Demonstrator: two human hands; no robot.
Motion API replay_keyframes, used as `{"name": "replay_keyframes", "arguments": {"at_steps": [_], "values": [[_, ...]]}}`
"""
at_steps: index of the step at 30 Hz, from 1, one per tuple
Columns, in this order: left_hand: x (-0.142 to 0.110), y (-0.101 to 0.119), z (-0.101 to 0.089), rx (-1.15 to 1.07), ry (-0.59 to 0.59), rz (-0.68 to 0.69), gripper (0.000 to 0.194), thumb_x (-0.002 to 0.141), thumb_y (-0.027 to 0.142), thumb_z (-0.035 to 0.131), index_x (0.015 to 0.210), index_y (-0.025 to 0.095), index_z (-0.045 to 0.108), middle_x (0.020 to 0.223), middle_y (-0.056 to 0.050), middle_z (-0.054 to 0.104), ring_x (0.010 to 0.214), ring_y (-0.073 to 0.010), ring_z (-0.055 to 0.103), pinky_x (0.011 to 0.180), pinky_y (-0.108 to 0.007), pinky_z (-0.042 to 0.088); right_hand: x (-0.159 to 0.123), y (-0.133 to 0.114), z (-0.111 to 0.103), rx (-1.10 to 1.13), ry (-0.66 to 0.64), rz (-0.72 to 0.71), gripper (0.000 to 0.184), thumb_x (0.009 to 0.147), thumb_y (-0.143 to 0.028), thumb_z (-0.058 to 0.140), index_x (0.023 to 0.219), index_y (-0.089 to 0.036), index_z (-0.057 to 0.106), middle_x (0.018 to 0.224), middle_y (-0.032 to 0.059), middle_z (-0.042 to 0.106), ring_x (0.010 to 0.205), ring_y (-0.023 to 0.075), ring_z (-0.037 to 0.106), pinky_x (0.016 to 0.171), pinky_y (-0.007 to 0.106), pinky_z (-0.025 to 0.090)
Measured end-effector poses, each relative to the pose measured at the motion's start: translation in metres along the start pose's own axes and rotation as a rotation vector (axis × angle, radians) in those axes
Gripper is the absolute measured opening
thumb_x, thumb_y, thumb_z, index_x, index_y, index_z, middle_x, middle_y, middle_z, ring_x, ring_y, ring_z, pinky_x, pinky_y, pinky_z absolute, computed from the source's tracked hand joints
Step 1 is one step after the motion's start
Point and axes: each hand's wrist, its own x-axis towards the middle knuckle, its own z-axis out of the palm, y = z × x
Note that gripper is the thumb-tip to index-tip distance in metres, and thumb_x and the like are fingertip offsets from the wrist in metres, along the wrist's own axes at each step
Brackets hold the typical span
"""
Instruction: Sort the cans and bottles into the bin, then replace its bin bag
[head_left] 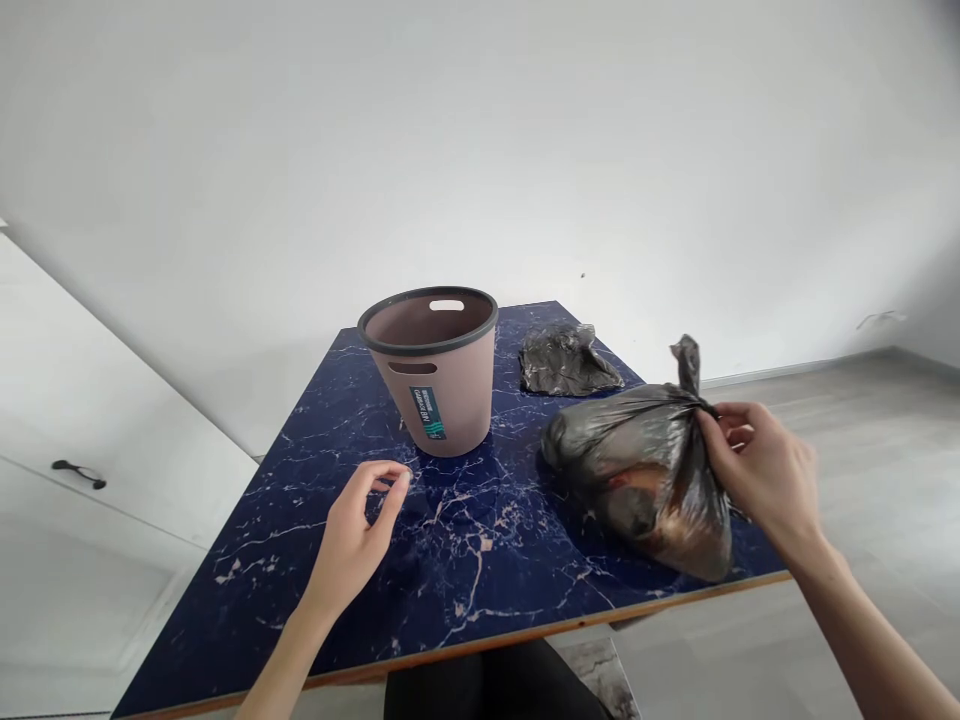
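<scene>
A full, tied black rubbish bag [645,470] lies on the right part of the dark blue marble-patterned table [465,560]. My right hand [757,470] grips the bag at its knotted neck, fingers curled round the plastic. My left hand [360,535] hovers over the table's middle, just in front of a pinkish-brown plastic bin [435,375] with a dark rim; thumb and forefinger are curved towards each other and hold nothing. The bin stands upright and looks empty.
A folded black plastic bag [566,362] lies at the table's far right corner, behind the full bag. White cabinets with a dark handle [79,472] stand to the left. A white wall is behind, grey floor to the right.
</scene>
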Motion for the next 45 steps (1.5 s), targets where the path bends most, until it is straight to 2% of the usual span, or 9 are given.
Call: {"name": "replay_keyframes", "arguments": {"at_steps": [8,14,18,23,26,30,34,38,45], "values": [[0.008,-0.03,0.019,0.012,-0.079,0.006,0.033,0.099,0.056,0.062,0.107,0.028,0.077,0.117,-0.009,0.077,0.108,-0.0288,0.072,0.092,-0.04,0.059,0.021,0.02,-0.004,-0.021,0.089,0.18,0.036,0.099,-0.059,0.051,0.102,-0.025,0.059,0.095,0.0189,0.075,0.093,0.04,0.073,0.084,0.049,0.048],[0.04,-0.052,0.024,-0.032,-0.018,-0.07,0.031,0.101,0.051,0.063,0.109,0.023,0.076,0.109,-0.009,0.079,0.096,-0.0251,0.075,0.077,-0.035,0.061,0.012,0.028,-0.009,0.015,0.145,0.222,0.028,0.095,-0.056,0.058,0.096,-0.028,0.062,0.087,0.0163,0.072,0.094,0.0434,0.073,0.089,0.057,0.051],[0.083,-0.076,0.024,-0.042,0.121,-0.172,0.031,0.105,0.041,0.068,0.124,0.016,0.07,0.122,-0.01,0.073,0.105,-0.0232,0.073,0.093,-0.044,0.063,-0.009,0.006,-0.013,0.055,0.248,0.103,0.042,0.097,-0.048,0.059,0.128,-0.021,0.067,0.116,0.0244,0.067,0.133,0.0457,0.06,0.095,0.057,0.056],[0.117,-0.096,0.018,-0.04,0.183,-0.236,0.035,0.105,0.039,0.069,0.132,0.018,0.067,0.132,-0.011,0.07,0.111,-0.0249,0.072,0.095,-0.047,0.063,-0.043,-0.054,-0.012,0.112,0.234,-0.246,0.031,0.102,-0.04,0.059,0.121,-0.019,0.071,0.125,0.0231,0.065,0.121,0.0409,0.064,0.104,0.059,0.053],[0.119,-0.1,0.017,-0.058,0.173,-0.236,0.035,0.105,0.039,0.07,0.133,0.017,0.067,0.131,-0.011,0.07,0.11,-0.0248,0.072,0.094,-0.046,0.063,-0.059,-0.087,0.013,0.151,-0.011,-0.438,0.024,0.103,-0.039,0.058,0.114,-0.024,0.073,0.121,0.0135,0.069,0.112,0.0305,0.07,0.101,0.049,0.058],[0.113,-0.105,0.017,-0.096,0.146,-0.211,0.035,0.105,0.039,0.069,0.132,0.017,0.067,0.13,-0.011,0.07,0.109,-0.0243,0.072,0.094,-0.045,0.064,-0.069,-0.105,0.08,0.136,-0.325,-0.514,0.036,0.106,-0.038,0.048,0.129,-0.019,0.069,0.145,0.017,0.059,0.139,0.0297,0.059,0.118,0.048,0.049],[0.11,-0.109,0.016,-0.127,0.128,-0.185,0.034,0.105,0.039,0.069,0.131,0.017,0.067,0.127,-0.01,0.071,0.105,-0.023,0.073,0.091,-0.044,0.064,-0.065,-0.105,0.153,0.007,-0.396,-0.428,0.048,0.108,-0.037,0.044,0.141,-0.009,0.064,0.166,0.0271,0.042,0.156,0.0399,0.04,0.123,0.06,0.04],[0.107,-0.111,0.016,-0.135,0.105,-0.154,0.033,0.105,0.039,0.069,0.13,0.017,0.068,0.126,-0.01,0.071,0.105,-0.023,0.073,0.091,-0.044,0.064,-0.049,-0.11,0.2,-0.1,-0.405,-0.334,0.048,0.109,-0.034,0.046,0.148,-0.007,0.059,0.176,0.0274,0.024,0.163,0.0435,0.025,0.123,0.065,0.034],[0.105,-0.11,0.016,-0.103,0.083,-0.121,0.032,0.106,0.039,0.068,0.128,0.017,0.068,0.123,-0.009,0.072,0.101,-0.0219,0.073,0.089,-0.042,0.064,-0.023,-0.116,0.234,-0.102,-0.341,-0.258,0.047,0.103,-0.038,0.07,0.145,-0.019,0.062,0.163,0.0136,0.05,0.151,0.0359,0.047,0.123,0.065,0.039]]}}
